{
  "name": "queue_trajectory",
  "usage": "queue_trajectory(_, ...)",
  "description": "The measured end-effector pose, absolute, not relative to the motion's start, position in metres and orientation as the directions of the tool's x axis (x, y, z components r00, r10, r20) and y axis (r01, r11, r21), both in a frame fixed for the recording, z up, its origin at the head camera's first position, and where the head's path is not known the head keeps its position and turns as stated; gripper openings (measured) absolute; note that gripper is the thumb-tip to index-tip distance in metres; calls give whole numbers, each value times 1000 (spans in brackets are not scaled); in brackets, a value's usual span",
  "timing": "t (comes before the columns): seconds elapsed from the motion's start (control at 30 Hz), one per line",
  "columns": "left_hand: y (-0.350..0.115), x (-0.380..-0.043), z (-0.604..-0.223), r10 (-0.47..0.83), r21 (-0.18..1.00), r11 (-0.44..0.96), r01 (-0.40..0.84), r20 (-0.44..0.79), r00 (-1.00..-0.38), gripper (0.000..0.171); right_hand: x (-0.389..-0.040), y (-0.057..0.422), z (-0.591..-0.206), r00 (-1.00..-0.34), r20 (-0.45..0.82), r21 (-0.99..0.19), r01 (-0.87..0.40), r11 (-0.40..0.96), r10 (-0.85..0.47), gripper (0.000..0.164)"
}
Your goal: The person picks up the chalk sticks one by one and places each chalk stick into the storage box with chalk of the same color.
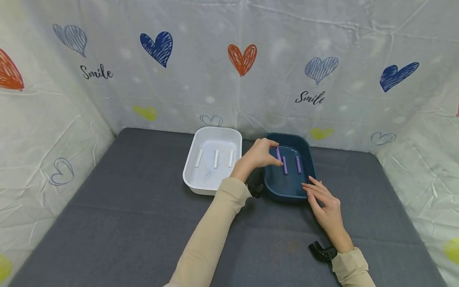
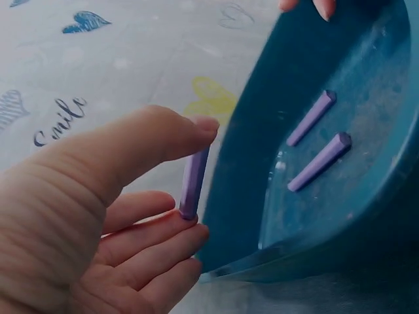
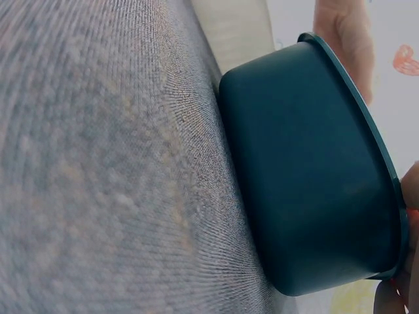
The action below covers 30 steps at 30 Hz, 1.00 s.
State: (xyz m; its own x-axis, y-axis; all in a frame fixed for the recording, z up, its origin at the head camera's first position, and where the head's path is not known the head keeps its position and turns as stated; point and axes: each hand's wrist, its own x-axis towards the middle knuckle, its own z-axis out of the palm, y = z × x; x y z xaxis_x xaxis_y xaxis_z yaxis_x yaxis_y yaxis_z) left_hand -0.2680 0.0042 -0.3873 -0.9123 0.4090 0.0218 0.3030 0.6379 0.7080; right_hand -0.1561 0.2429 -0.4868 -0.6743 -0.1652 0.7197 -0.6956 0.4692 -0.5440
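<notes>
My left hand [image 1: 259, 156] is over the far left part of a dark blue plastic tub [image 1: 287, 190]. It pinches a purple chalk stick [image 2: 194, 180] between thumb and fingertips, the stick held roughly upright in the left wrist view. Two more purple chalk sticks [image 1: 299, 164] lie side by side on the tub's floor. My right hand [image 1: 325, 209] rests its fairly straight fingers at the tub's near right rim, where fingertips [image 3: 411, 186] show close against the edge.
A white tub [image 1: 190, 175] stands left of the blue one, with three white sticks [image 1: 216, 159] lying spaced apart in it. Both tubs are on a dark grey cloth-covered table [image 1: 125, 223]. A curtain [image 1: 201, 83] printed with hearts hangs behind and at the sides.
</notes>
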Motion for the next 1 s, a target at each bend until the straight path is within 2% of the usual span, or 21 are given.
queue_trajectory(0.5, 17, -283, -388, 390, 623, 738, 259, -80, -917, 61, -157, 244, -487, -668, 726, -539, -700, 470, -163, 24)
queue_trajectory(0.7, 23, -283, -385, 410, 529, 796, 294, -116, -904, 51, -157, 243, -487, -667, 727, -544, -705, 455, -163, 25)
queue_trajectory(1.0, 34, -280, -381, 382, 376, 879, 294, -185, -905, 57, -158, 245, -489, -671, 723, -547, -701, 458, -164, 23)
